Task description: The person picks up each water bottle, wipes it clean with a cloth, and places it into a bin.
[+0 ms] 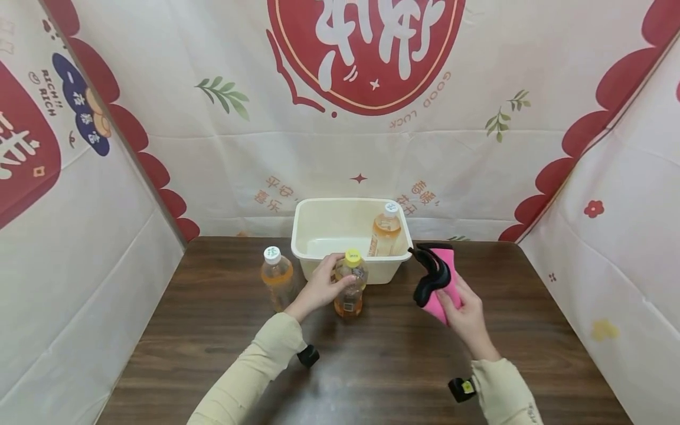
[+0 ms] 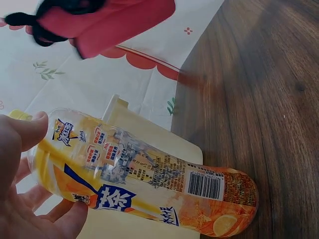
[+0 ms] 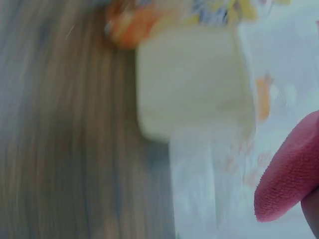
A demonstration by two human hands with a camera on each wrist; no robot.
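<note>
My left hand (image 1: pixel 326 283) grips the upper part of a clear iced tea bottle (image 1: pixel 349 295) with a yellow cap, fingers behind it and thumb across its shoulder. In the left wrist view its printed label (image 2: pixel 134 164) shows orange fruit and a barcode. The bottle stands upright on the table, right in front of a cream plastic bin (image 1: pixel 313 257). To the right, my right hand (image 1: pixel 466 316) holds up a pink, towel-like cloth item (image 1: pixel 448 283) with black padded parts, thumb on its near side. The right wrist view is blurred and catches only a pink piece (image 3: pixel 289 174).
A white-capped bottle (image 1: pixel 277 277) stands left of the bin, near my left wrist. Another white-capped bottle (image 1: pixel 386 233) leans inside the bin's right end. The brown wooden table (image 1: pixel 223 348) meets printed white cloth walls (image 1: pixel 186 159) at the back and sides.
</note>
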